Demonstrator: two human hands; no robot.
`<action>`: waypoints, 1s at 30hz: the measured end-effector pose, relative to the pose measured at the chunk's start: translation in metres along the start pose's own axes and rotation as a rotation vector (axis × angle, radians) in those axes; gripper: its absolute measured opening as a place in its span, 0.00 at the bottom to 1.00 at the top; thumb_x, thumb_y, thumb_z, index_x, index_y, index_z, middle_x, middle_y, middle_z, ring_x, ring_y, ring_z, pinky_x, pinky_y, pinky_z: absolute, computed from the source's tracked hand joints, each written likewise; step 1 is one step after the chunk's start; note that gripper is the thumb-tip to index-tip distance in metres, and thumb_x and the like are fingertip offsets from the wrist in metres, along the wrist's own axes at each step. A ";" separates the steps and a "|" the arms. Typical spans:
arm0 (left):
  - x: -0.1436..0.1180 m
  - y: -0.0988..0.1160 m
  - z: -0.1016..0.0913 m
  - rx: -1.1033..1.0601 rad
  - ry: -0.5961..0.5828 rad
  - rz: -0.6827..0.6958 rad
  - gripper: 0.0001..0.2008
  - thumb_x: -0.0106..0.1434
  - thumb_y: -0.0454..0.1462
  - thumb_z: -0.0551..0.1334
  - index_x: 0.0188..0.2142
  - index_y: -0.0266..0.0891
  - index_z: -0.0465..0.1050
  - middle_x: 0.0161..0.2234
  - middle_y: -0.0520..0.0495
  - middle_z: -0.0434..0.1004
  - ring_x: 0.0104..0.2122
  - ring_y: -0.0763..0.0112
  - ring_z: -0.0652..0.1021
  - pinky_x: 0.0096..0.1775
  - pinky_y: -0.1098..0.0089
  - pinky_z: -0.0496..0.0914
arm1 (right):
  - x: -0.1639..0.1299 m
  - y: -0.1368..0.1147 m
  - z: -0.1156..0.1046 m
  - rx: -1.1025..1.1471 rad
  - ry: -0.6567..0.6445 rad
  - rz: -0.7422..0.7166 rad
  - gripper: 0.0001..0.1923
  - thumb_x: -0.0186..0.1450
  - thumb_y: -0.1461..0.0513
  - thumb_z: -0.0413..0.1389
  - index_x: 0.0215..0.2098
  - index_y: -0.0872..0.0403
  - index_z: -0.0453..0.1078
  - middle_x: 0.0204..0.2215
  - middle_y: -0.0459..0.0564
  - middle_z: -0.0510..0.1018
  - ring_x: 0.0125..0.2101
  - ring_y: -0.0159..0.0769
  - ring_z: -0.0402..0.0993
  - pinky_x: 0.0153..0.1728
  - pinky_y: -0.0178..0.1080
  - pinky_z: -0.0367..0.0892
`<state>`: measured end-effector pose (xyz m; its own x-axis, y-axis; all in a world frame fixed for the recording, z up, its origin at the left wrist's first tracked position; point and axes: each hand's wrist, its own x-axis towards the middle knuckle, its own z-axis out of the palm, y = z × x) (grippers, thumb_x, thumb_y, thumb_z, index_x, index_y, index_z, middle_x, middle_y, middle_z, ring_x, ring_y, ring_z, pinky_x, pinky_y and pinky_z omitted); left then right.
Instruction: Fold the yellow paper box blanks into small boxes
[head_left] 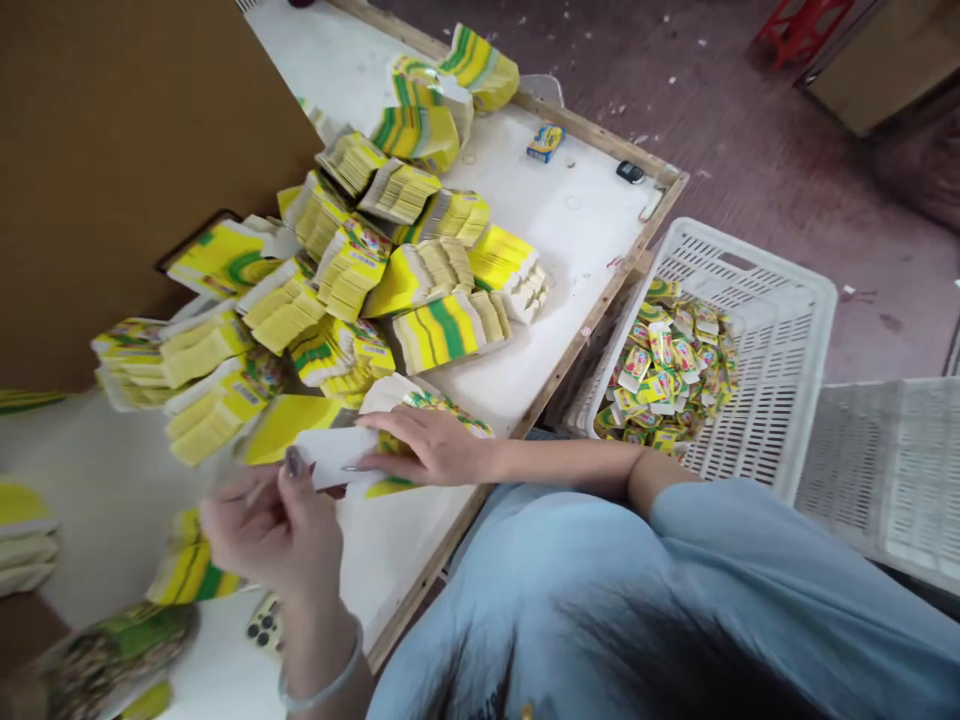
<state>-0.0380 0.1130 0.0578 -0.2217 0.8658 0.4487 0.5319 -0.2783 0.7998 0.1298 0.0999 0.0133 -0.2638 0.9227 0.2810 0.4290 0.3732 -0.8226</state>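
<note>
A white flat card [334, 455], blank on the side that shows, sits at the near edge of the white table [577, 230], just in front of the heap of yellow-and-green card stacks [352, 270]. The left hand [274, 535] pinches the card's near end, thumb and fingers closed on it. The right hand [427, 448] lies flat beside it, fingers stretched out and slightly spread, fingertips touching the card's far end and pressing on a fanned stack of printed cards [427, 405]. So the card spans between the two hands. Right of the table stands a white slotted crate [780, 330] holding small folded yellow packets [667, 370].
</note>
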 end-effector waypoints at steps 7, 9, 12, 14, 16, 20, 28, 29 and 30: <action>-0.062 -0.020 0.027 -0.324 -0.492 -0.082 0.53 0.50 0.65 0.68 0.68 0.46 0.54 0.66 0.33 0.64 0.64 0.45 0.70 0.62 0.50 0.68 | -0.016 -0.004 -0.009 0.011 0.162 0.037 0.17 0.75 0.58 0.48 0.60 0.53 0.64 0.58 0.57 0.77 0.68 0.40 0.62 0.72 0.54 0.52; -0.081 -0.023 0.032 -0.422 -0.574 -0.199 0.52 0.55 0.64 0.66 0.71 0.47 0.51 0.67 0.33 0.64 0.64 0.48 0.72 0.61 0.54 0.69 | -0.019 -0.006 -0.009 -0.035 0.182 0.057 0.16 0.75 0.59 0.49 0.58 0.51 0.66 0.57 0.54 0.78 0.71 0.40 0.58 0.74 0.58 0.42; -0.093 -0.023 0.031 -0.494 -0.584 -0.246 0.46 0.57 0.62 0.66 0.69 0.46 0.58 0.59 0.35 0.74 0.55 0.53 0.79 0.54 0.60 0.75 | -0.022 -0.006 -0.008 -0.056 0.186 0.070 0.16 0.74 0.58 0.50 0.57 0.52 0.68 0.55 0.55 0.80 0.69 0.43 0.61 0.74 0.59 0.40; -0.091 -0.024 0.027 -0.422 -0.523 -0.276 0.40 0.60 0.60 0.65 0.64 0.42 0.66 0.48 0.38 0.81 0.45 0.57 0.83 0.47 0.64 0.78 | -0.022 -0.005 -0.007 -0.002 0.171 0.071 0.16 0.75 0.58 0.49 0.57 0.54 0.69 0.54 0.56 0.80 0.65 0.43 0.67 0.72 0.57 0.48; -0.087 -0.025 0.022 -0.322 -0.427 -0.346 0.35 0.62 0.59 0.64 0.58 0.39 0.72 0.38 0.43 0.82 0.36 0.63 0.82 0.40 0.67 0.78 | -0.023 -0.003 -0.005 0.113 0.158 0.093 0.16 0.76 0.59 0.47 0.57 0.53 0.69 0.55 0.56 0.80 0.61 0.41 0.73 0.68 0.51 0.59; -0.086 -0.017 0.016 -0.244 -0.403 -0.427 0.29 0.64 0.58 0.63 0.51 0.36 0.75 0.37 0.44 0.82 0.38 0.65 0.81 0.41 0.70 0.76 | -0.034 0.002 0.001 0.436 0.237 0.232 0.18 0.73 0.54 0.53 0.58 0.51 0.65 0.53 0.54 0.81 0.49 0.38 0.81 0.51 0.42 0.76; -0.112 0.011 0.024 -0.370 -0.467 -0.538 0.29 0.67 0.57 0.61 0.56 0.38 0.74 0.46 0.39 0.83 0.45 0.62 0.82 0.45 0.70 0.76 | -0.075 0.000 -0.005 0.733 0.237 0.452 0.32 0.61 0.46 0.66 0.53 0.47 0.57 0.28 0.40 0.79 0.27 0.33 0.77 0.30 0.34 0.73; -0.115 0.010 0.023 -0.387 -0.463 -0.573 0.30 0.66 0.57 0.62 0.56 0.38 0.74 0.47 0.39 0.83 0.46 0.62 0.82 0.46 0.70 0.76 | -0.079 -0.002 -0.007 0.775 0.204 0.443 0.32 0.62 0.46 0.65 0.54 0.47 0.55 0.29 0.41 0.80 0.28 0.33 0.78 0.30 0.34 0.73; -0.117 0.009 0.022 -0.410 -0.470 -0.610 0.30 0.66 0.57 0.62 0.57 0.39 0.74 0.48 0.39 0.83 0.47 0.61 0.82 0.48 0.69 0.76 | -0.082 -0.004 -0.009 0.815 0.183 0.441 0.32 0.63 0.45 0.64 0.55 0.46 0.54 0.30 0.42 0.80 0.30 0.33 0.79 0.32 0.35 0.74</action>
<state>0.0108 0.0182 0.0040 0.0360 0.9693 -0.2433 0.0741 0.2402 0.9679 0.1579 0.0233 -0.0022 -0.0521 0.9912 -0.1214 -0.2964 -0.1315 -0.9460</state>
